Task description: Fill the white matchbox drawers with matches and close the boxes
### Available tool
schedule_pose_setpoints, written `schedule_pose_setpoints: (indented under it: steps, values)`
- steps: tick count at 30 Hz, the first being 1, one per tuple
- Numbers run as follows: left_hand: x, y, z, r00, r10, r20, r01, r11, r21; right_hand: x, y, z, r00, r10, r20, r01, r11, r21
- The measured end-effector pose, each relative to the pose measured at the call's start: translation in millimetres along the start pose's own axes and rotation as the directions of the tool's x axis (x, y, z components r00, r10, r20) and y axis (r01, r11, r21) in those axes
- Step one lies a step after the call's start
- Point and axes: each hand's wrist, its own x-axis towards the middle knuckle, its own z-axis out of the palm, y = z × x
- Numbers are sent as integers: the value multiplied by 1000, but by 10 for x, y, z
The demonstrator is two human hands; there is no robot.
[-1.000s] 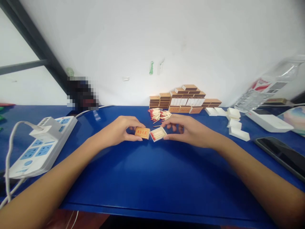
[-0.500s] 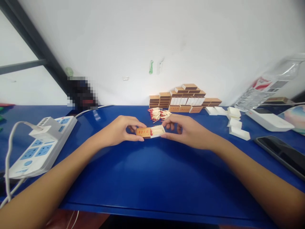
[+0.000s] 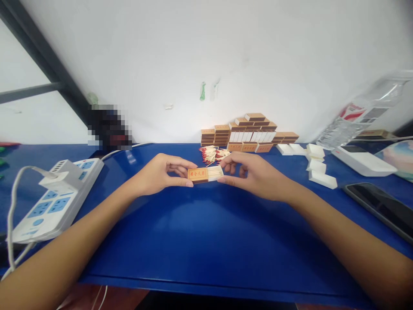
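Note:
A matchbox [image 3: 198,174] with a brown printed sleeve is held between my two hands above the blue table. Its white tray [image 3: 215,172] sticks out on the right, part way open, with matches lying in it. My left hand [image 3: 164,174] pinches the sleeve's left end between thumb and fingers. At the tray's right end, the thumb and index finger of my right hand [image 3: 248,174] are closed on it. Just behind the box lies a loose pile of red-tipped matches [image 3: 211,154]. Stacked matchboxes [image 3: 251,137] stand behind that pile against the wall.
White empty-looking trays [image 3: 318,165] lie right of the stack. Farther right are a white device [image 3: 364,161], a dark phone [image 3: 383,209] and a leaning plastic bottle [image 3: 351,116]. A white power strip [image 3: 58,206] with cables lies on the blue table [image 3: 206,241] at left.
The tray has slid further into the sleeve, so less of the matches shows. The sleeve and my left hand have shifted slightly right and up.

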Motion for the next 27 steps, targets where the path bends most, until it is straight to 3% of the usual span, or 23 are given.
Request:
schedule_pose_setpoints:
  steps: [4,10,14,19,23,27]
  values:
    - [-11,0,116,996,-54,-72,47,994,-103,3,-75,90,998,54,-45,-51,996,67]
    - [-41,66,339,982,-15,-190,-9,992,-128,-16,-251,330,988,33,-149,-20,996,87]
    - [-47,46,409,947,-5,-320,-25,996,-89,-58,-348,424,993,48,-106,-42,998,54]
    - [23,51,359,949,8,-316,-11,1000,-7,-83,-320,455,997,52,-49,-48,996,69]
    - [429,32,72,951,97,-294,-43,982,184,-35,-112,318,987,49,-154,-70,989,-134]
    - [1078,-86,-232,919,205,-337,-101,948,300,39,186,21,949,23,-315,-172,873,-455]
